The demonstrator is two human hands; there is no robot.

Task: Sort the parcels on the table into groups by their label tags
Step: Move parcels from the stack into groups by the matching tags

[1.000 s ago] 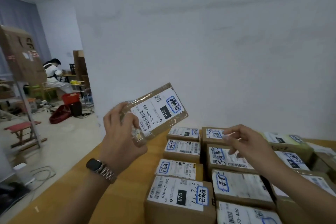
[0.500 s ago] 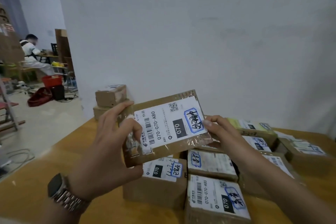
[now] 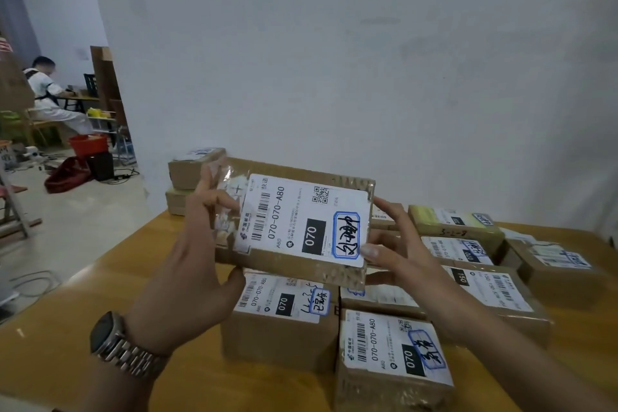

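The person holds a flat cardboard parcel (image 3: 297,264) in the air with both hands, above the group of boxes, a little under the centre of the view. The left hand (image 3: 192,264) grips its left edge: the fingers are curled over the taped side and the thumb supports the lower edge. The right hand (image 3: 398,254) pinches the right edge, with the thumb on the lower corner of the label and the other fingers behind the cardboard. The white label (image 3: 301,211) faces the camera and reads "070-070-A80", with a black "070" block and blue-framed handwriting.

The wooden table (image 3: 67,355) fills the lower part of the view. At 6 o'clock from the held parcel stands a first 070 box (image 3: 281,314), and at 5 o'clock, touching it, a second 070 box (image 3: 391,355). At 4 o'clock lies a box marked 150 (image 3: 495,291). At 3 o'clock there are a box with a yellow-green top (image 3: 451,222) and, further right, a brown box (image 3: 555,266). At 10 o'clock, on the far corner of the table, two small boxes (image 3: 189,174) are stacked, partly hidden by the left fingers.

A metal watch (image 3: 110,341) is on the left wrist. Far at 9 o'clock a person (image 3: 43,90) sits at a desk, with a red bucket (image 3: 88,144) on the floor nearby.
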